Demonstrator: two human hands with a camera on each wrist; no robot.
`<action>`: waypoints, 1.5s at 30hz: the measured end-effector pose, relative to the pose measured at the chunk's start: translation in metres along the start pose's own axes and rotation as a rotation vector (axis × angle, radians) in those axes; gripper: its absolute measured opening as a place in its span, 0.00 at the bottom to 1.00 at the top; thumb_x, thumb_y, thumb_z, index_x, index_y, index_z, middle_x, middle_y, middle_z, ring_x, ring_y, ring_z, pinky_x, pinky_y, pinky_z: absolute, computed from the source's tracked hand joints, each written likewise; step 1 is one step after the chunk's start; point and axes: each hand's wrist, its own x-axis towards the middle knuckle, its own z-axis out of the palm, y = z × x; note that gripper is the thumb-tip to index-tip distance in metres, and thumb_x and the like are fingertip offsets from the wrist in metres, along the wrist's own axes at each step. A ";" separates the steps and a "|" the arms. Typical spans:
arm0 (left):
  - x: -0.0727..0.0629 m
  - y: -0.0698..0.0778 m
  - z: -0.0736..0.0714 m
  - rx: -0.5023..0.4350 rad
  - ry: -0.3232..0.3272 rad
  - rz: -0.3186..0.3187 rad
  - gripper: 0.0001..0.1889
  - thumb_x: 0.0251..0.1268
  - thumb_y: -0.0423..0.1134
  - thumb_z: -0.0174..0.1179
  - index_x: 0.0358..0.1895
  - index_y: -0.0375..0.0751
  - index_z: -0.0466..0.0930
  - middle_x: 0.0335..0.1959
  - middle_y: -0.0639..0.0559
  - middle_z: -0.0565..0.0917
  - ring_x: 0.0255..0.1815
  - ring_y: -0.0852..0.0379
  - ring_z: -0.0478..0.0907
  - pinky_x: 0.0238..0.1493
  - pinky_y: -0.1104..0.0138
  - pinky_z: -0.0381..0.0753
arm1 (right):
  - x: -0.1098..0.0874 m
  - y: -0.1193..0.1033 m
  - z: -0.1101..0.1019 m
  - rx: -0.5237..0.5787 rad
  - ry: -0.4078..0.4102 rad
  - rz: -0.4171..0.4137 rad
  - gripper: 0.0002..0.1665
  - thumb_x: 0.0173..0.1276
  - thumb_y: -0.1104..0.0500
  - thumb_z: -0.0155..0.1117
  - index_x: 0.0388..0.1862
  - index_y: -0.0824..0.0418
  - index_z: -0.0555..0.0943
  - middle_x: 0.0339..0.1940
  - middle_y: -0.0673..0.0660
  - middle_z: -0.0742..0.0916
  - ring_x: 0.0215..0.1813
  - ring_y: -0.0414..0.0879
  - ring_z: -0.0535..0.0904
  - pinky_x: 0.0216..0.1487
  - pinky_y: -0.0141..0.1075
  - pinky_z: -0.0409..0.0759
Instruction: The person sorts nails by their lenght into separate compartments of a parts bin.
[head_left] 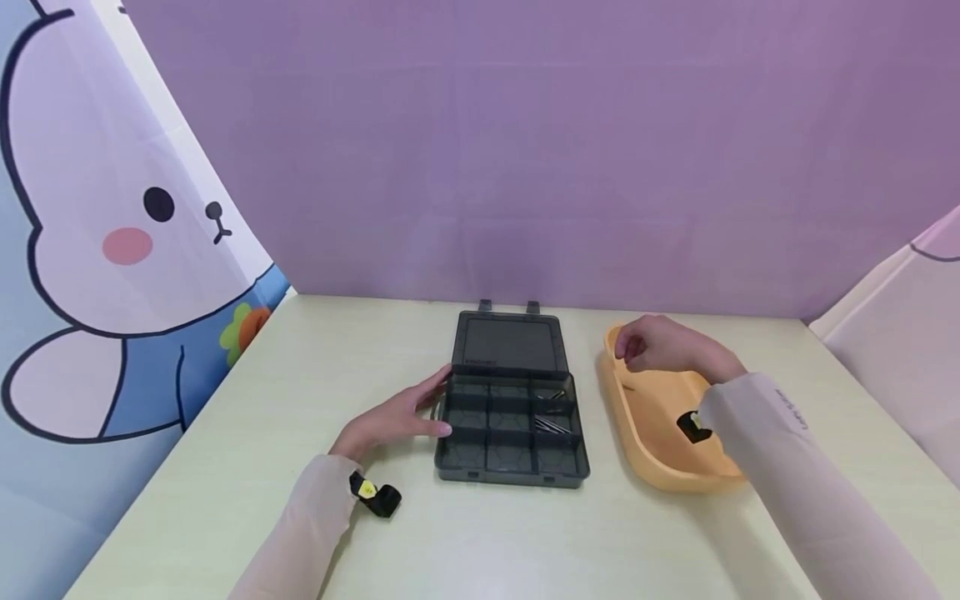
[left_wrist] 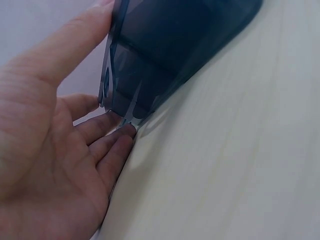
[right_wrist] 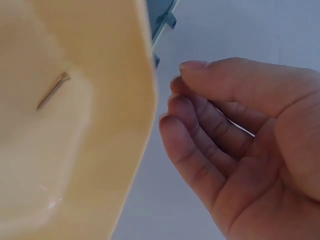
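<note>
A dark see-through compartment box (head_left: 510,479) lies on the table with its lid (head_left: 512,340) folded back. Against its left side rests my left hand (head_left: 393,423), thumb at the rim and fingers spread lightly along the outer wall. Thin silver pieces (head_left: 551,425) fill one right-hand compartment; a few dark and brass-coloured ones (head_left: 555,396) lie in the compartment behind. My right hand (head_left: 663,343) hovers over the far end of an orange tray (head_left: 652,473), fingers loosely curled, with nothing visible between them. Inside the tray lies one thin nail-like piece (right_wrist: 52,92) with a wider head.
The pale tabletop (head_left: 360,333) stretches around the box and tray. A purple cloth (head_left: 525,167) hangs behind the far table edge, and a cartoon-printed cloth (head_left: 112,250) hangs at left. Both wrists wear small black cameras.
</note>
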 end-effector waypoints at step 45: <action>-0.006 0.004 0.006 -0.017 0.002 -0.024 0.50 0.63 0.43 0.63 0.78 0.50 0.34 0.79 0.45 0.42 0.77 0.42 0.45 0.75 0.49 0.49 | 0.023 0.046 0.051 -0.027 -0.017 0.091 0.14 0.50 0.74 0.54 0.36 0.66 0.81 0.25 0.53 0.80 0.29 0.45 0.70 0.30 0.34 0.67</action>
